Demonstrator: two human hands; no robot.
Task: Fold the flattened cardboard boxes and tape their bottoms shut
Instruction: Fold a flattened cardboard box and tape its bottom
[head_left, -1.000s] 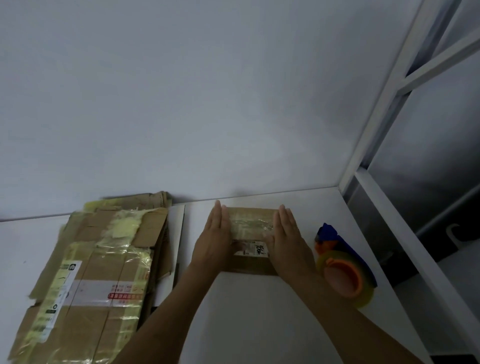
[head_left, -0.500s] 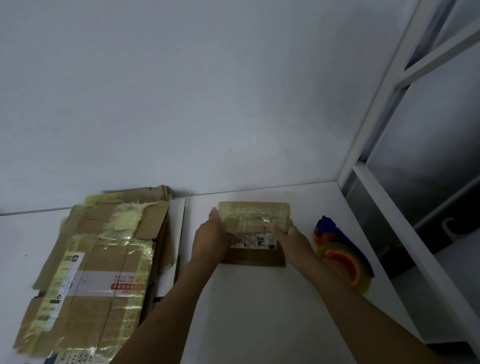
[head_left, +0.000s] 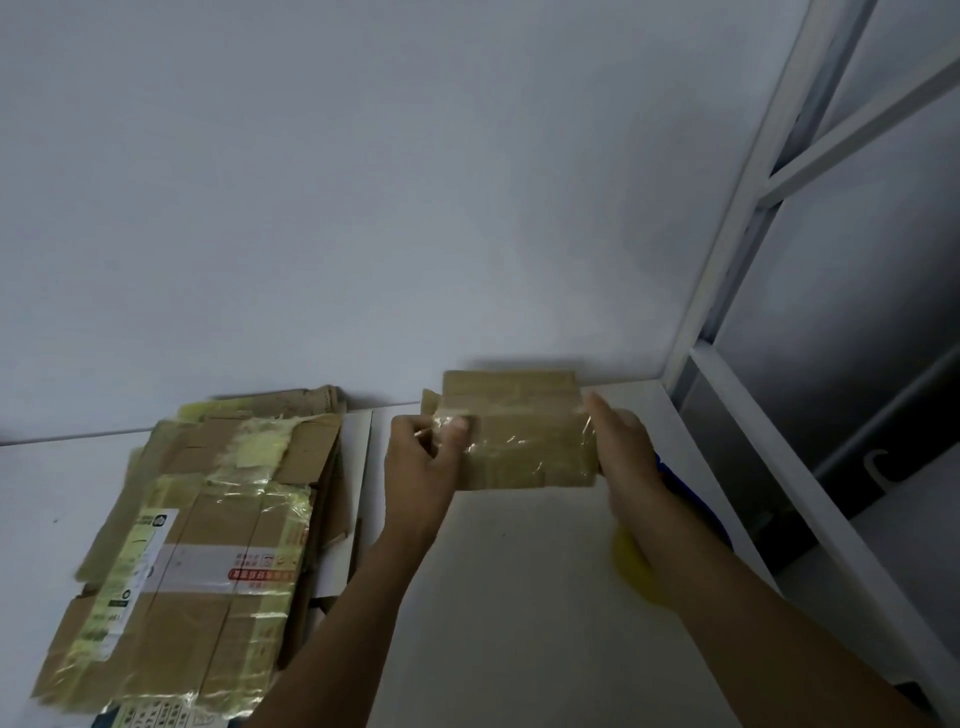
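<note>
**Small box held up in both hands, tape not yet in hand**

The small box (head_left: 519, 431) was at 12 o'clock over the far edge of the table (head_left: 519, 623), close to the wall. It appeared lifted clear of the tabletop, its broad face toward the camera and covered with old glossy tape.

The left hand (head_left: 421, 462) had its fingers curled and pinched the box's 9 o'clock end, right at a loose flap and tape edge. The right hand (head_left: 623, 447) gripped the 3 o'clock end with one digit up at the top corner. Its other fingers were hidden behind the cardboard.

The stack of flattened boxes (head_left: 208, 519) lay at 9 o'clock, untouched. The tape dispenser (head_left: 691, 499), blue with a blurred yellow roll, sat at 3 o'clock, partly under the right forearm and near the table edge.

Risks, judged from here:
- The left pinch sat on old tape rather than solid board, so a pull could peel or tear it and the box would slip.
- Squeezing from both ends could buckle the panels instead of squaring them.
- A right forearm sweep could knock the dispenser off the 3 o'clock edge.
- New tape over glossy, wrinkled old tape may stick poorly on the bottom seam.
</note>
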